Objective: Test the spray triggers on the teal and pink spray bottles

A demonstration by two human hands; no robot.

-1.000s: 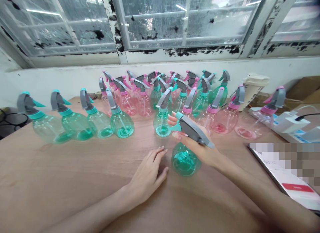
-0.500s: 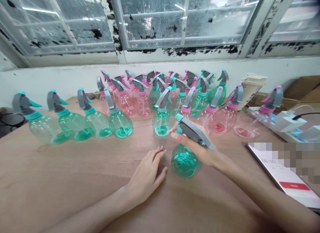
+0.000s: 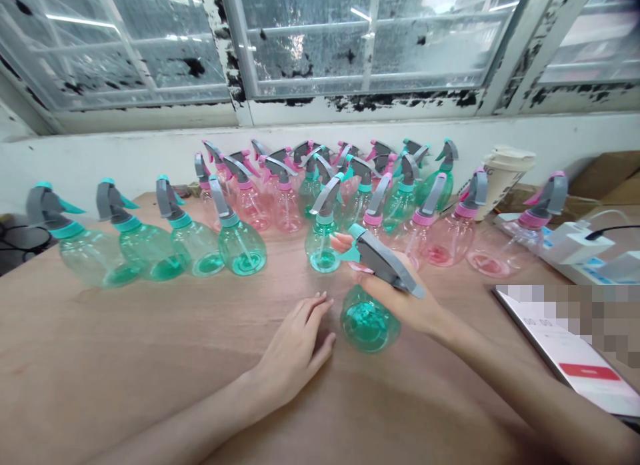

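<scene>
My right hand (image 3: 411,306) grips a clear green spray bottle (image 3: 370,325) around its neck. The bottle's grey and teal trigger head sticks up above my thumb, its nozzle facing away to the left. Some fingertips show past the neck; the rest are hidden behind it. My left hand (image 3: 296,342) lies palm down on the wooden table (image 3: 165,378), fingers stretched out and empty, a little left of the held bottle. Just beyond my hands stands another green spray bottle (image 3: 324,248) with a teal collar.
Several green spray bottles (image 3: 243,246) line the left side; pink ones (image 3: 450,238) stand on the right. More of both colours crowd together by the wall. To the right are a paper cup (image 3: 503,178), a power strip (image 3: 575,268) with chargers and a phone (image 3: 555,345).
My right hand and its spray bottle have shifted very slightly left. The fingertips beyond the neck now reach out a bit farther. My left hand stays put.
</scene>
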